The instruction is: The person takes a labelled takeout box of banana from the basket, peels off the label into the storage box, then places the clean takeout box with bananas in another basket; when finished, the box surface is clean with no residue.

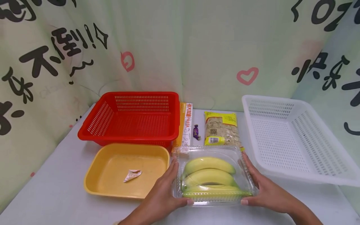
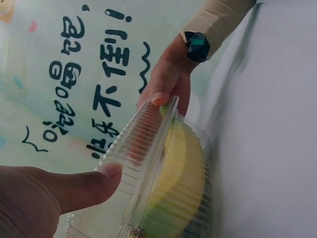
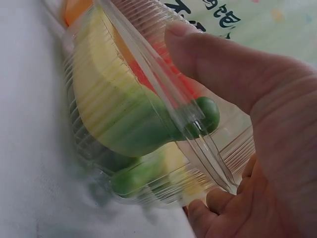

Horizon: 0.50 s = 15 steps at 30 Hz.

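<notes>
The pale green printed cloth backdrop [image 1: 180,47] carries large black brush-style Chinese characters, of which "不到!!" reads clearly at the upper left, along with red heart marks. The narrow white and orange flat box [image 1: 187,123] lying beside the red plastic slotted basket [image 1: 132,117] bears the word "PASTA" in red capitals after some Chinese characters too small to read. The yellow-labelled clear food packet [image 1: 222,128] has print too small to make out.

The white basket [image 1: 295,140] runs off the head view's edge at 3 o'clock. Print on the noodle packet [image 1: 222,128] and pasta box [image 1: 187,123] is mostly too small to read. The left hand [image 2: 39,198] is cut off at 7 o'clock in its wrist view.
</notes>
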{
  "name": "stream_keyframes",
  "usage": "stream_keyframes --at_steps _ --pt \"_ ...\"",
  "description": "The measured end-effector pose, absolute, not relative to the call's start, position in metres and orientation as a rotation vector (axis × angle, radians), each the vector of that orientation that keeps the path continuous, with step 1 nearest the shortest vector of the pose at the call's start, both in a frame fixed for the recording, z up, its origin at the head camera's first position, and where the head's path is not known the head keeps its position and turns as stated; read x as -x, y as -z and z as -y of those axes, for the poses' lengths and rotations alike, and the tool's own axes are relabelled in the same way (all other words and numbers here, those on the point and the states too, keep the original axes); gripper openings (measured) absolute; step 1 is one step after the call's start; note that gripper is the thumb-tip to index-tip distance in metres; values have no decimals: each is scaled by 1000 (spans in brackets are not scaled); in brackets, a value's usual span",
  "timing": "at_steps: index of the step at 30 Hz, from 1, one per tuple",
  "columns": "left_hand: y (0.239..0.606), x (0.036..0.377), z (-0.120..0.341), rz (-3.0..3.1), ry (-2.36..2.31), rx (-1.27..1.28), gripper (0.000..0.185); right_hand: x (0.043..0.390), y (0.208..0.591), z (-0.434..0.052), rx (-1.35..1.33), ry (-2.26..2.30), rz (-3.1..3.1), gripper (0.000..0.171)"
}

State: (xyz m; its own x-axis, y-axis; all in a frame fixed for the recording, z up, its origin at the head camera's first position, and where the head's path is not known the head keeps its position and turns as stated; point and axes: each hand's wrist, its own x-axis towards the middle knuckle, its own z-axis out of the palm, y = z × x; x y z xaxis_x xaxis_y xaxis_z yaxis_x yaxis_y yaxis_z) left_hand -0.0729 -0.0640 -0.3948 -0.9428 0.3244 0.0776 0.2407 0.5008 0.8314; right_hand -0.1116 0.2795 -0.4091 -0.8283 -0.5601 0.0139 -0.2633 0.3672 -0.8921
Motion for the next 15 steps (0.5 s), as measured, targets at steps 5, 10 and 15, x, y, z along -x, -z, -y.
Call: stream_keyframes --at_steps 5,10,15 --pt "394 72 66 -2675 -1457 -551 109 108 404 -279 717 1406 -2382 119" --pt "388 72 68 -2680 -1463 -554 108 104 397 -278 741 1382 -2411 120" --pt "381 71 69 -2665 -1452 -550 108 99 388 -277 724 1343 -2453 121"
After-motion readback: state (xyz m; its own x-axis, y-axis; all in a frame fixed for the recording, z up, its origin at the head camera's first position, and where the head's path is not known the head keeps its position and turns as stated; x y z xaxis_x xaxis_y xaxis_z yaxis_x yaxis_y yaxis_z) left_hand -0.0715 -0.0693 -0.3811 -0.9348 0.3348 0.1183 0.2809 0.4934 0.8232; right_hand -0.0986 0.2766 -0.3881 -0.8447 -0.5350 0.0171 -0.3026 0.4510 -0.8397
